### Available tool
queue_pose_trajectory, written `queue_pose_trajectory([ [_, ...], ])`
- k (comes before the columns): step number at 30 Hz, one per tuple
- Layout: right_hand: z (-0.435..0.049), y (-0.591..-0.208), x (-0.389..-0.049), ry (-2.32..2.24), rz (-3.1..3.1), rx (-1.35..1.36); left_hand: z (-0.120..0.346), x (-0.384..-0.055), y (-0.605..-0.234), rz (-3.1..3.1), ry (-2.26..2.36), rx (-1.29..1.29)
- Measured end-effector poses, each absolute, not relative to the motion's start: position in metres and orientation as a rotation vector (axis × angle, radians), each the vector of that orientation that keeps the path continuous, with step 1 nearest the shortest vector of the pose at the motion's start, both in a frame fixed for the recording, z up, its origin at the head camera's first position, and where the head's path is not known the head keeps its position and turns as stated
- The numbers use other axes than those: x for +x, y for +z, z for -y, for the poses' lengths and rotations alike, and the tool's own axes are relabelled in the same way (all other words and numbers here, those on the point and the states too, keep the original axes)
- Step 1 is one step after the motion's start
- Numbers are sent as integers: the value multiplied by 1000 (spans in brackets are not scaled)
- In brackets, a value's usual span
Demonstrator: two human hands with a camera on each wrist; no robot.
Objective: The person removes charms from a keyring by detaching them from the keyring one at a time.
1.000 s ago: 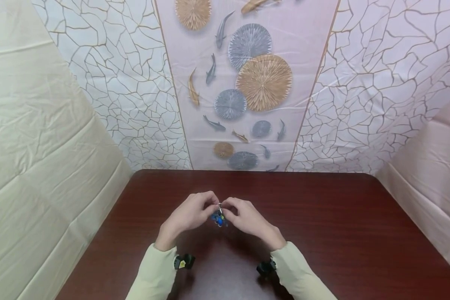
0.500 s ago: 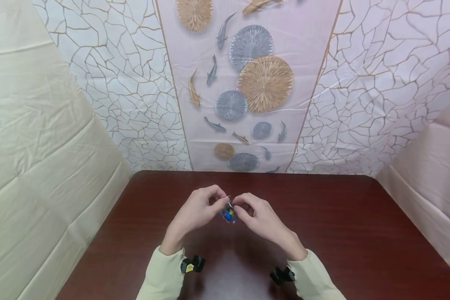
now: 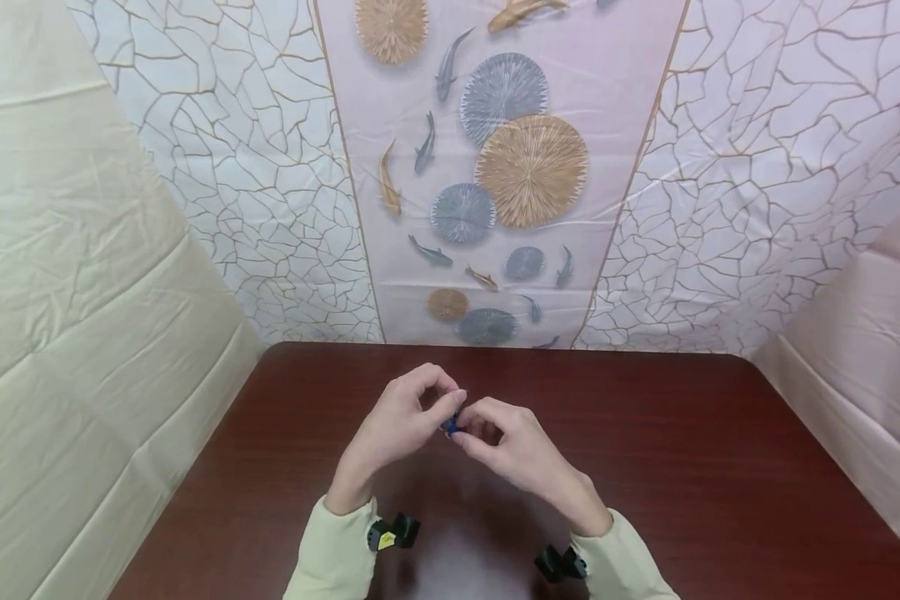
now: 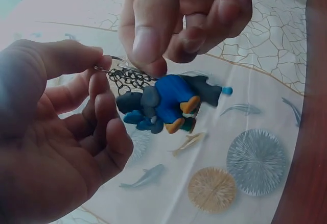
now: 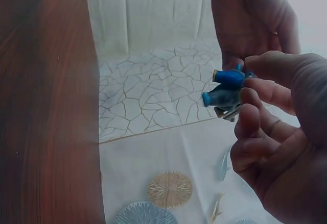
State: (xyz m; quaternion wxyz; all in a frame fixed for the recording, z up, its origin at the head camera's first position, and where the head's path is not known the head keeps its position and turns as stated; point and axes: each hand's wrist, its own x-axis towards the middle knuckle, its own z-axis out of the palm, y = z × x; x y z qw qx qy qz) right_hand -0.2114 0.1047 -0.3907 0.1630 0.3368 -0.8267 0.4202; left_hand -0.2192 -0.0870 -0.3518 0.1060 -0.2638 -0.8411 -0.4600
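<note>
Above the table, both hands meet at a keychain [image 4: 171, 99] with small dark-grey and blue figure charms, some tipped with orange. My left hand [image 3: 401, 421] pinches its metal ring [image 4: 116, 60] between thumb and forefinger; thin chains [image 4: 127, 78] run from the ring to the charms. My right hand [image 3: 517, 450] pinches at the charms from the other side, thumb and forefinger together. In the right wrist view, a blue charm [image 5: 230, 77] and a grey one with a light-blue tip [image 5: 220, 97] stick out beyond the right fingers, which hide the rest.
The dark red-brown table [image 3: 682, 467] spreads beneath the hands. Behind it hangs a patterned cloth [image 3: 487, 250] with fish and round discs; a plain pale cloth [image 3: 120, 333] slopes along the left. Black wrist devices [image 3: 393, 532] sit at both sleeve cuffs.
Both hands have shifted to the right, and the left hand has risen a little. The right fingers have come in lower over the charms, which show less in the head view now.
</note>
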Motion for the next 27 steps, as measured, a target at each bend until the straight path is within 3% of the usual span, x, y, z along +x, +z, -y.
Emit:
queue_pose_trajectory([
  [27,-104,-387,-204,1091,2182,856,73,-217,-351,2470,-1538,-625],
])
